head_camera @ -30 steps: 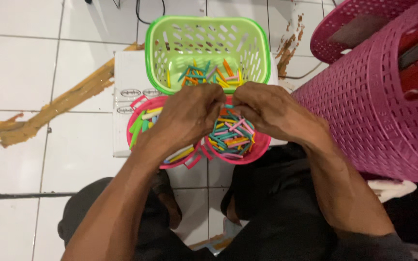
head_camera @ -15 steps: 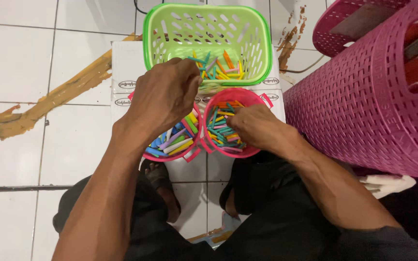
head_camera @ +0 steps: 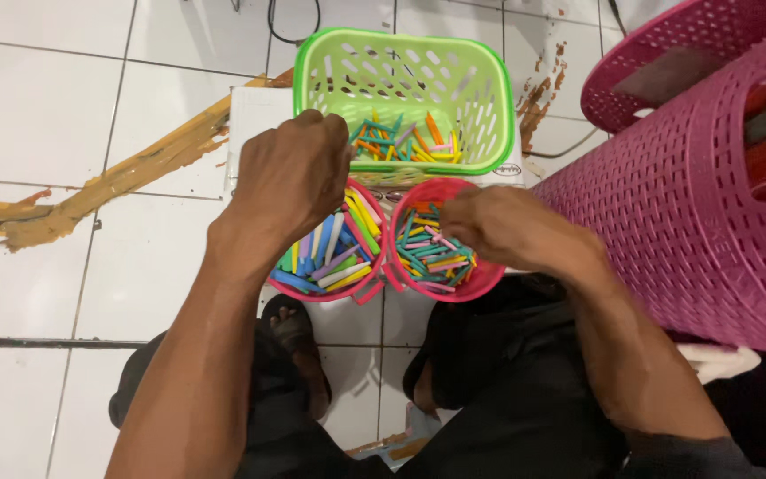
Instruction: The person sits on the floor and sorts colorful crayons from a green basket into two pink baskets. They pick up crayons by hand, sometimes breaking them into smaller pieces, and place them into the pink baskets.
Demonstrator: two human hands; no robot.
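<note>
Left hand hovers at the green basket; right hand dips into the right pink bowl of coloured sticks.

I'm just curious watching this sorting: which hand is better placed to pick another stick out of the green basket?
Probably the left hand: it sits at the green basket rim, right beside the coloured sticks. The right hand is lower, over the right pink basket.

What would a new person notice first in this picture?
First, the bright sticks: a green basket at the top and two round pink baskets below it all hold them. The left hand hovers at the green basket's edge, the right hand over the right pink one. Large pink crates fill the right side.
</note>
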